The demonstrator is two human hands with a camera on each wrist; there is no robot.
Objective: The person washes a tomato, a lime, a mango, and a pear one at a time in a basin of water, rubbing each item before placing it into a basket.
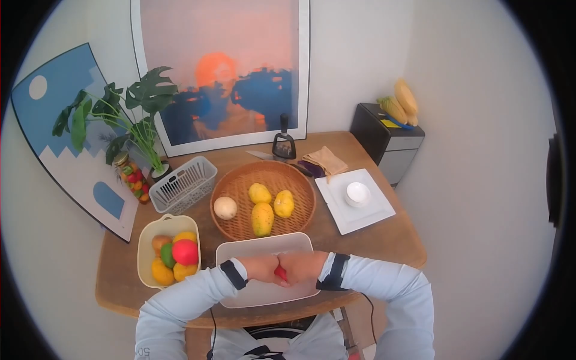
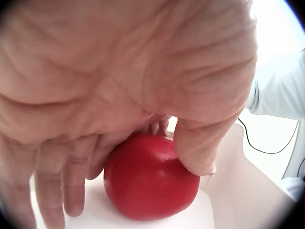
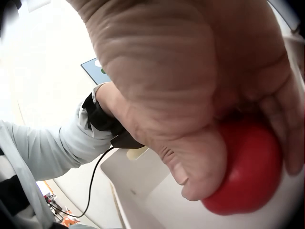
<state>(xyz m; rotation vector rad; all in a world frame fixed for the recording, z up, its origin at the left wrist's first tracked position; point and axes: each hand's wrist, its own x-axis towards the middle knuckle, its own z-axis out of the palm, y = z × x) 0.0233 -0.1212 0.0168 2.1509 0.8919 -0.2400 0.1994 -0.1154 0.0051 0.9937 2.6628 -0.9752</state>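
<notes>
Both hands meet over the white rectangular basin [image 1: 240,296] at the table's front edge, around a smooth red round fruit [image 1: 280,273]. My left hand [image 1: 261,268] has its thumb against the red fruit [image 2: 151,179] in the left wrist view, the index finger beside it and the other fingers extended. On the other side, my right hand [image 1: 302,266] holds the same fruit [image 3: 250,167], with the thumb on its near side and fingers behind it in the right wrist view. The fruit's upper part is hidden under the palms.
Behind the basin is a wicker basket [image 1: 240,180] with several yellow fruits and a pale round one. A cream container [image 1: 145,264] of mixed fruit stands left, a grey basket [image 1: 183,185] behind it. Right are a square plate [image 1: 342,219] with a bowl [image 1: 358,194], a cloth [image 1: 327,161] and a knife [image 1: 260,155].
</notes>
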